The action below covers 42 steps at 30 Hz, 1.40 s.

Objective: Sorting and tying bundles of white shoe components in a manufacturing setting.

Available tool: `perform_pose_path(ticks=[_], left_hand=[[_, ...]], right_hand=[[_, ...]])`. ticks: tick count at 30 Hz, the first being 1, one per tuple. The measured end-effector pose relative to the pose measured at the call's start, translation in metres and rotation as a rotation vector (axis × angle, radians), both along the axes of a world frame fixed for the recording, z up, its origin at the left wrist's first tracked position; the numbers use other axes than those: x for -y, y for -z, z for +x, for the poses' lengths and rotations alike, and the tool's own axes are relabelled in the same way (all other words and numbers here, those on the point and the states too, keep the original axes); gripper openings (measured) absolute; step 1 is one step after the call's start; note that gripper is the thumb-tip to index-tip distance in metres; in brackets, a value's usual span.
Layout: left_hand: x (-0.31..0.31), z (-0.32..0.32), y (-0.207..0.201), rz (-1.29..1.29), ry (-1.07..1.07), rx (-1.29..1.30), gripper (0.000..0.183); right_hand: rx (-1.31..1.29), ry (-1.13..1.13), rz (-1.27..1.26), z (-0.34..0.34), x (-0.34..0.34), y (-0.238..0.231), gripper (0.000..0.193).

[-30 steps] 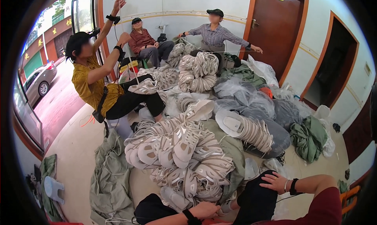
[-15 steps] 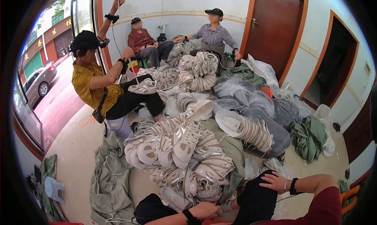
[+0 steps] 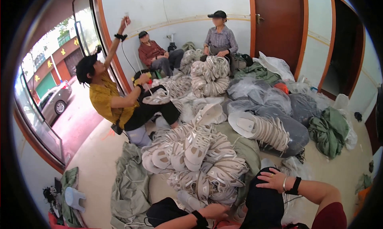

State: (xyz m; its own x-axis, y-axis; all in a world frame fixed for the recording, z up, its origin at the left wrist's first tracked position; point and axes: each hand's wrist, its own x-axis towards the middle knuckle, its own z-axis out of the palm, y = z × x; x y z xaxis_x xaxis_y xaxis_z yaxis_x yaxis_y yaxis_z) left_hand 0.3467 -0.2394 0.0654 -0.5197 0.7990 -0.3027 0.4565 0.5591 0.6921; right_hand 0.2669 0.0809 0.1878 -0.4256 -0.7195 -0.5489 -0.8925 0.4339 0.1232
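My right hand point(image 3: 272, 180) lies flat on my black-trousered knee point(image 3: 263, 205), fingers spread, with a bracelet and a black band on the wrist. My left hand point(image 3: 214, 211), also with a black wristband, rests low against the foot of a big heap of white and beige shoe uppers point(image 3: 195, 157). Its fingers curl at the heap's edge, and I cannot tell whether they grip a piece.
A person in a yellow shirt point(image 3: 105, 99) sits to the left with one arm raised, pulling a thread. Two more people point(image 3: 153, 53) point(image 3: 219, 39) sit at the back wall. Plastic sacks point(image 3: 259, 97), green cloth bags point(image 3: 129, 189) and further bundles of uppers point(image 3: 209, 75) cover the floor.
The person in yellow has lowered one hand toward their lap and keeps the other arm up. Both of my hands stay where they were.
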Motion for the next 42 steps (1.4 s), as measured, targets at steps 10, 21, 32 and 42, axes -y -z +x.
perform_pose_path(ticks=[10, 21, 32, 42], left_hand=[[-0.055, 0.055, -0.033, 0.206, 0.058, -0.122, 0.021], [-0.094, 0.056, -0.025, -0.116, -0.111, -0.03, 0.052], [-0.097, 0.051, 0.0, -0.028, -0.183, 0.274, 0.051], [-0.111, 0.05, -0.026, -0.076, -0.196, 0.253, 0.052]], right_hand=[[0.46, 0.178, -0.739, -0.057, 0.003, 0.072, 0.075], [0.062, 0.415, -0.973, -0.022, 0.012, 0.072, 0.055], [-0.018, 0.407, -0.969, -0.018, 0.001, 0.075, 0.054], [-0.093, 0.393, -0.975, -0.013, 0.0, 0.072, 0.052]])
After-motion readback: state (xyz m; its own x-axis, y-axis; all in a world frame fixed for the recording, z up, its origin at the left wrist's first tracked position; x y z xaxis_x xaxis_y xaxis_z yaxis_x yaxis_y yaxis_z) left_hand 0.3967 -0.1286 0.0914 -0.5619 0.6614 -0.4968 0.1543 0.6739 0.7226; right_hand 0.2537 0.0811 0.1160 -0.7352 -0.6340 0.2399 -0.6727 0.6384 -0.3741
